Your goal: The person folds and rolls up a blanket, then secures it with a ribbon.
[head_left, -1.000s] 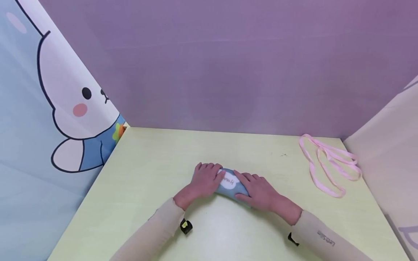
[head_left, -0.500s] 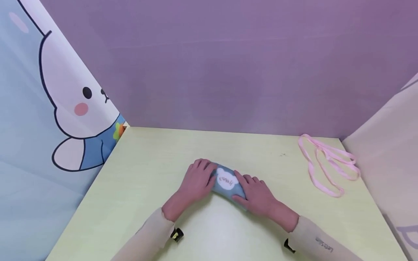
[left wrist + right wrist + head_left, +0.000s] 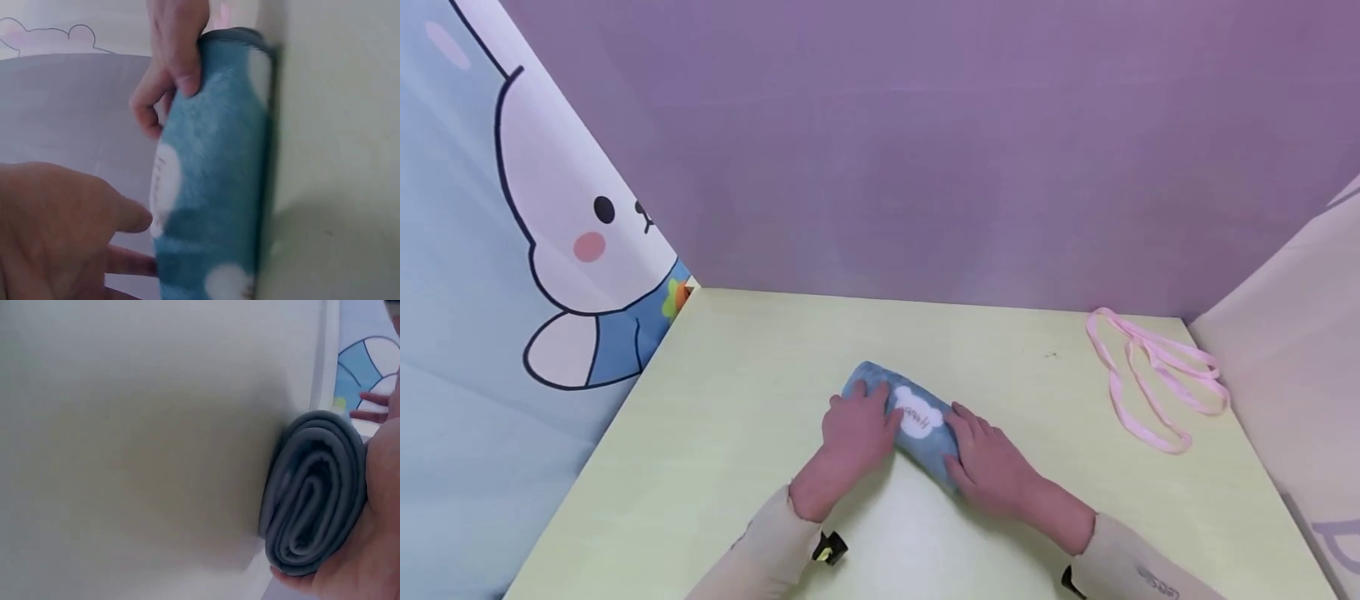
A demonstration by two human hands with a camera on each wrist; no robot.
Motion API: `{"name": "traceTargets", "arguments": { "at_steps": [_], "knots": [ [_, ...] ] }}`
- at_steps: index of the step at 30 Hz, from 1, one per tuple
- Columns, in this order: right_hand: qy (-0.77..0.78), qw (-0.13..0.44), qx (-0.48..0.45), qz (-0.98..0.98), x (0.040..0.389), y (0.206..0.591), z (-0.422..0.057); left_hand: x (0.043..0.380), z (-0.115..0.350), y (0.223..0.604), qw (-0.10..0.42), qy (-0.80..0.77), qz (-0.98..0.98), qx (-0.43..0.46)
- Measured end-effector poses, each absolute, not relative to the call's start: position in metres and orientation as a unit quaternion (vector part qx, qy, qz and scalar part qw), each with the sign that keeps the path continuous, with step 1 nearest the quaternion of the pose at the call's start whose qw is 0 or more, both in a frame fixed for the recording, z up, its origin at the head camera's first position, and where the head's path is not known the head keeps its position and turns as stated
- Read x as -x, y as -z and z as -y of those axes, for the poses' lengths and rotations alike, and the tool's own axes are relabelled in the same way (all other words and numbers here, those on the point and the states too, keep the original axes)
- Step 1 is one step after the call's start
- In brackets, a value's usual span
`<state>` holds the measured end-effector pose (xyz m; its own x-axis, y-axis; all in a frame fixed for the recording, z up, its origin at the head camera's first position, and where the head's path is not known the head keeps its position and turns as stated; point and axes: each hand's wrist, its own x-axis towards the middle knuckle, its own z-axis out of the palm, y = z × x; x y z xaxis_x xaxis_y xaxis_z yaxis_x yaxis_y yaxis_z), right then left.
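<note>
A rolled-up blue towel [image 3: 923, 450] with white printed patches lies aslant on the table, its left end farther back. My left hand [image 3: 857, 429] rests on its left part with fingers fairly straight; in the left wrist view that hand [image 3: 56, 231] is beside the roll, thumb and fingers reaching to its side. My right hand [image 3: 996, 467] grips the right end, thumb on the near side and fingers over the far side. In the right wrist view the towel's coiled end [image 3: 312, 494] shows spiral layers against the right palm [image 3: 369, 550].
A pink ribbon loop [image 3: 1150, 358] lies loosely at the table's back right. A purple panel [image 3: 925, 167] rises behind the pale table [image 3: 760, 350]. On the left hangs a sheet [image 3: 475, 417] with a rabbit print, on the right a whitish one [image 3: 1292, 350].
My left hand has loosened on the towel's left end and slid nearer me, baring that end. The roll has tilted more, its right end coming slightly nearer with my right hand.
</note>
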<state>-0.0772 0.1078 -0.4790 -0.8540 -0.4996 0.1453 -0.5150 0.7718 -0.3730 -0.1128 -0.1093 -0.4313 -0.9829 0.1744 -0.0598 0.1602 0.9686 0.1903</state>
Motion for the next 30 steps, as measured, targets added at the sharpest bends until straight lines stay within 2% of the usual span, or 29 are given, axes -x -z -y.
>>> {"name": "traceTargets", "arguments": {
  "at_steps": [5,20,26,30],
  "knots": [
    [-0.215,0.034,-0.296,0.930,0.062,0.477,-0.110,0.121,0.105,0.430,0.073,-0.118,-0.986,-0.096],
    [-0.136,0.011,-0.322,0.937,0.045,0.451,-0.104,0.157,0.116,0.447,0.046,-0.250,-0.932,-0.259],
    [-0.095,0.047,-0.330,0.938,0.032,0.449,-0.089,0.171,0.110,0.453,0.075,-0.264,-0.917,-0.290],
    [-0.075,0.078,-0.332,0.937,0.026,0.449,-0.085,0.173,0.104,0.453,0.116,-0.268,-0.908,-0.300]
  ]
}}
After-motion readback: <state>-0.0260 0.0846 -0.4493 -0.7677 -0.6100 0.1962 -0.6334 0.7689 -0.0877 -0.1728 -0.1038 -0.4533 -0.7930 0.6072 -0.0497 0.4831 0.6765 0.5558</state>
